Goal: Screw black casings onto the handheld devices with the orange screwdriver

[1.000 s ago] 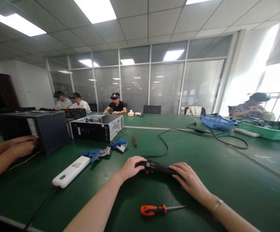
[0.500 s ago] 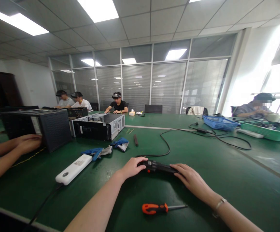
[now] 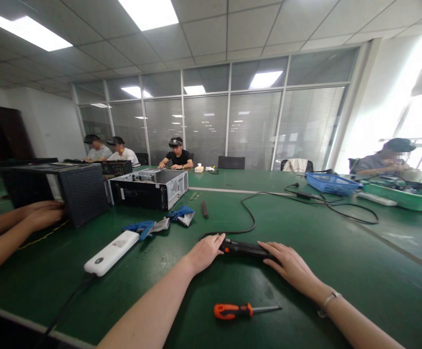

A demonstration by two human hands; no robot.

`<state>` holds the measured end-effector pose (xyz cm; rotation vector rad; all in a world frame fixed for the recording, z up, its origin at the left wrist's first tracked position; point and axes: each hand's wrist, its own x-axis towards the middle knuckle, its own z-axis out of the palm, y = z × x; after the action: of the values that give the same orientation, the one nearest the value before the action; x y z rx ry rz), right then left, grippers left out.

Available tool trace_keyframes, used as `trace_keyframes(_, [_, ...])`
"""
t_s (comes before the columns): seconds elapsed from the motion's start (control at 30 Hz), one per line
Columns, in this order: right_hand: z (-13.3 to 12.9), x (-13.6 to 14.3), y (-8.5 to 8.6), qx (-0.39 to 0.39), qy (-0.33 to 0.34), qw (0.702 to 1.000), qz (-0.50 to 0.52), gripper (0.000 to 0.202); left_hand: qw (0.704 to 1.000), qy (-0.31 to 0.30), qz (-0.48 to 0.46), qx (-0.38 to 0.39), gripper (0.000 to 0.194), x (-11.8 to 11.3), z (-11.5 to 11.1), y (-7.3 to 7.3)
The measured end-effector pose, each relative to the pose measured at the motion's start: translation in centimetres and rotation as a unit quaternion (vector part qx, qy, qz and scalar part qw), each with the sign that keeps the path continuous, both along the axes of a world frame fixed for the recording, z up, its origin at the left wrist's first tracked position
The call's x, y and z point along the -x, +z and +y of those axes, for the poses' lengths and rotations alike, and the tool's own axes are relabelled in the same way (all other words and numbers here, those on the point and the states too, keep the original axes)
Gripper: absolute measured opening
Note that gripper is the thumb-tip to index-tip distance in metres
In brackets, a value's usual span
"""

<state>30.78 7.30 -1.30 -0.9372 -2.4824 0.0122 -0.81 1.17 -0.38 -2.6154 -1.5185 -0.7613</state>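
A black bar-shaped corded device [image 3: 247,248] with an orange switch lies crosswise on the green table in front of me. My left hand [image 3: 207,253] is closed around its left end, where the cord begins, and covers that end. Over its right end is my right hand [image 3: 287,265], fingers long across the top and thumb on the near side, so the device sits between them. Nearer to me, a screwdriver [image 3: 247,310] with an orange and black handle lies with its tip to the right.
Left of my hands are a white power bank-like block [image 3: 112,253] with a cable, and blue-grey gloves [image 3: 147,229]. Behind stand an open computer case [image 3: 141,191] and a black case [image 3: 83,194], where a co-worker's hands [image 3: 45,215] reach in. A blue basket [image 3: 331,184] and green basket [image 3: 396,196] stand right.
The black device has turned about its length, and its orange switch now faces up more. My left hand has shifted slightly right, fingers closer together. My right hand's fingers have spread a little.
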Motion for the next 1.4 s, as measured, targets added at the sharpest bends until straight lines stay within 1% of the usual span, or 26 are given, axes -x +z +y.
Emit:
trace_keyframes(0.1, [0.3,0.0,-0.3,-0.005,-0.002,1.0,0.01,0.045,1.0,-0.006,0.003,-0.012,0.05,0.1,0.2,-0.2])
trace_keyframes(0.23, [0.5,0.1,-0.4,0.004,-0.001,1.0,0.016,0.043,1.0,-0.001,-0.017,0.0,0.048,0.1,0.1,-0.1])
trace_keyframes(0.37, [0.0,0.1,-0.2,0.019,0.0,0.999,0.047,0.04,0.996,0.0,-0.086,0.015,0.049,0.1,-0.5,0.6])
trace_keyframes(0.47, [-0.5,0.2,0.0,0.027,-0.002,0.997,0.067,0.037,0.988,0.02,-0.143,0.047,0.045,0.0,-1.1,1.1])
trace_keyframes(0.57, [-0.8,0.4,0.1,0.032,-0.001,0.997,0.072,0.033,0.982,0.027,-0.167,0.082,0.036,-0.2,-1.5,1.4])
trace_keyframes(0.67, [-1.4,0.5,0.6,0.006,0.002,0.997,0.074,0.031,0.977,0.02,-0.188,0.102,0.038,-0.5,-1.5,1.5])
trace_keyframes(0.73, [-2.4,0.8,1.3,-0.022,0.007,0.996,0.082,0.03,0.976,0.019,-0.191,0.104,0.041,-0.6,-1.4,1.5])
trace_keyframes(0.8, [-4.1,1.5,2.4,-0.017,0.029,0.996,0.083,0.032,0.979,0.017,-0.181,0.091,0.044,-0.6,-1.3,1.4])
trace_keyframes(0.83, [-5.2,2.0,2.9,0.006,0.047,0.996,0.078,0.033,0.981,0.011,-0.173,0.082,0.046,-0.6,-1.2,1.3])
trace_keyframes(0.93, [-9.0,4.2,4.5,0.122,0.129,0.984,0.014,0.039,0.984,-0.024,-0.166,0.063,0.05,-0.3,-0.8,1.0])
trace_keyframes(0.97, [-10.3,5.1,4.9,0.145,0.155,0.977,-0.016,0.043,0.983,-0.033,-0.171,0.061,0.052,-0.2,-0.7,0.8])
trace_keyframes(1.0, [-11.4,6.0,5.3,0.152,0.172,0.972,-0.044,0.042,0.982,-0.037,-0.176,0.061,0.052,-0.1,-0.6,0.7])
trace_keyframes(1.07, [-12.8,7.6,6.1,0.138,0.18,0.97,-0.092,0.022,0.98,-0.036,-0.182,0.066,0.053,0.0,-0.5,0.6])
trace_keyframes(1.13, [-12.8,8.6,7.1,0.111,0.17,0.974,-0.098,0.01,0.98,-0.036,-0.18,0.072,0.053,-0.1,-0.7,0.8])
trace_keyframes(1.17, [-12.4,8.9,7.6,0.101,0.158,0.979,-0.074,0.008,0.981,-0.037,-0.177,0.075,0.052,-0.2,-0.8,0.9])
trace_keyframes(1.2, [-11.7,9.0,8.2,0.095,0.14,0.985,-0.027,0.008,0.981,-0.037,-0.173,0.079,0.051,-0.3,-1.0,1.1])
trace_keyframes(1.23, [-10.9,9.0,8.7,0.092,0.114,0.988,0.04,0.01,0.981,-0.036,-0.17,0.085,0.05,-0.4,-1.1,1.3])
trace_keyframes(1.27, [-10.0,8.9,9.0,0.087,0.077,0.986,0.122,0.015,0.981,-0.03,-0.168,0.089,0.049,-0.4,-1.2,1.5])
trace_keyframes(1.3, [-9.1,8.8,9.1,0.078,0.035,0.974,0.21,0.024,0.981,-0.025,-0.166,0.095,0.05,-0.5,-1.3,1.6])
trace_keyframes(1.33, [-8.3,8.6,9.0,0.066,-0.003,0.954,0.292,0.036,0.981,-0.02,-0.165,0.099,0.05,-0.5,-1.4,1.7])
trace_keyframes(1.37, [-7.7,8.4,8.7,0.05,-0.034,0.933,0.356,0.05,0.981,-0.018,-0.166,0.101,0.051,-0.5,-1.4,1.8])
trace_keyframes(1.4, [-7.3,8.2,8.1,0.031,-0.053,0.916,0.396,0.061,0.98,-0.019,-0.168,0.103,0.052,-0.5,-1.4,1.8])
